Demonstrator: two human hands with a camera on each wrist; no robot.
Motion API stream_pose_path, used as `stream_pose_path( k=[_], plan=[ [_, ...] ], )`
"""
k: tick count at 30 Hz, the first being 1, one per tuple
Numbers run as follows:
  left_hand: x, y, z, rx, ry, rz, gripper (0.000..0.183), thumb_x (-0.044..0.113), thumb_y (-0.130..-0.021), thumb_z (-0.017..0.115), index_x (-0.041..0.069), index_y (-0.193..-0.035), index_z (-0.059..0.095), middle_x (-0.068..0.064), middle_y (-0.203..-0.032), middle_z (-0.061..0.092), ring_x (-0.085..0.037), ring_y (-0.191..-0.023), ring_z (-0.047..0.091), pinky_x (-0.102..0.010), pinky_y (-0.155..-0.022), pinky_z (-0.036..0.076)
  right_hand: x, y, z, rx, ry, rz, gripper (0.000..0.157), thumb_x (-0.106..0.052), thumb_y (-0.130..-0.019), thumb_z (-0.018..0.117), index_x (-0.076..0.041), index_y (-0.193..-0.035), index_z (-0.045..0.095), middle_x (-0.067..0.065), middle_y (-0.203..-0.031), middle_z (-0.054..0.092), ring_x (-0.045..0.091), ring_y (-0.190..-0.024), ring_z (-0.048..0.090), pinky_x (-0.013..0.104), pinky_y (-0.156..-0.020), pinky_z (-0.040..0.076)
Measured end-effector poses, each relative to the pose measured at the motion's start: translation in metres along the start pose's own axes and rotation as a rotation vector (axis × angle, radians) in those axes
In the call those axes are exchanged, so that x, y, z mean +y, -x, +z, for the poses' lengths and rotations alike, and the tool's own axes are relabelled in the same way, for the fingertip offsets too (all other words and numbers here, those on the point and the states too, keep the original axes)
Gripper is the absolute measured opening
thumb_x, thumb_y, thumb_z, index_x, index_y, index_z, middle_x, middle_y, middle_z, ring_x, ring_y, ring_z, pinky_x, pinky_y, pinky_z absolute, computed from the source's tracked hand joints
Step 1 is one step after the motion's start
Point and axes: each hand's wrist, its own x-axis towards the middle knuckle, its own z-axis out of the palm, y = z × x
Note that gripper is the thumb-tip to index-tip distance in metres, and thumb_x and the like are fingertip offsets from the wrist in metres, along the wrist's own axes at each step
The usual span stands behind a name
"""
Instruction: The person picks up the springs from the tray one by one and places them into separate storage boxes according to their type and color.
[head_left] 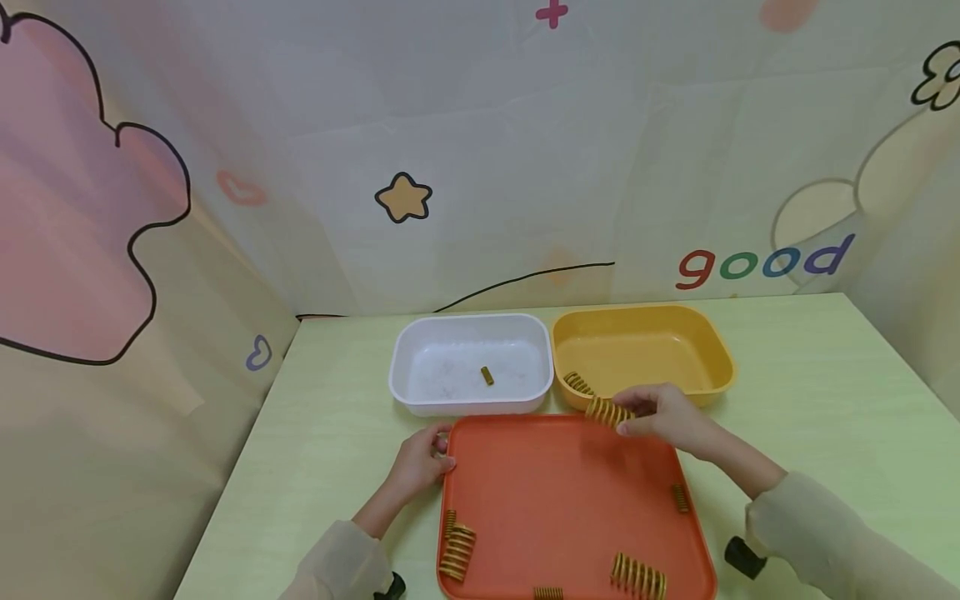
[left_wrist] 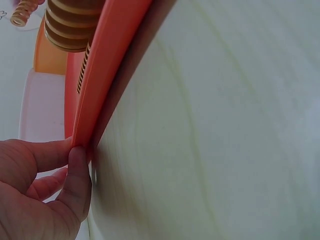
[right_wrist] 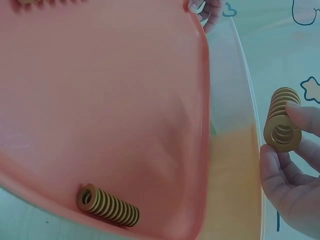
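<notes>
My right hand point(head_left: 670, 417) pinches a large yellow coil spring point(right_wrist: 283, 119) between thumb and fingers, above the far edge of the red tray point(head_left: 555, 492) and close to the near rim of the yellow bin point(head_left: 643, 350). At the tray's left edge, my left hand point(head_left: 420, 460) pinches the rim, thumb and fingers on either side in the left wrist view. On the tray lie large springs point(head_left: 637, 575) and small ones point(head_left: 679, 498) near its edges. Another large spring point(head_left: 457, 552) rests at the left side. Inside the yellow bin sits one spring point(head_left: 578, 383).
A white bin point(head_left: 471, 406) stands left of the yellow one, behind the tray, with one small spring point(head_left: 487, 376) in it. All stand on a pale green table point(head_left: 315, 450). A printed cloth point(head_left: 480, 150) hangs behind the table's far edge.
</notes>
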Motion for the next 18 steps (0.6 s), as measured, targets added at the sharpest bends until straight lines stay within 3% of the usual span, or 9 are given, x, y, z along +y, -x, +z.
stream_pose_path(
  k=[18],
  plan=[
    [0.0,0.0,0.0,0.001,0.005,-0.005,0.044,-0.006,-0.07,0.063,-0.004,-0.113,0.052,-0.01,-0.078,0.051,-0.01,-0.058,0.043,-0.022,-0.049,0.041,0.0,-0.016,-0.005,0.101,0.018,-0.013,0.04,-0.014,-0.077,0.065,0.006,-0.111,0.057,0.02,-0.103,0.059,0.019,-0.084,0.051,0.019,-0.068,0.046]
  ],
)
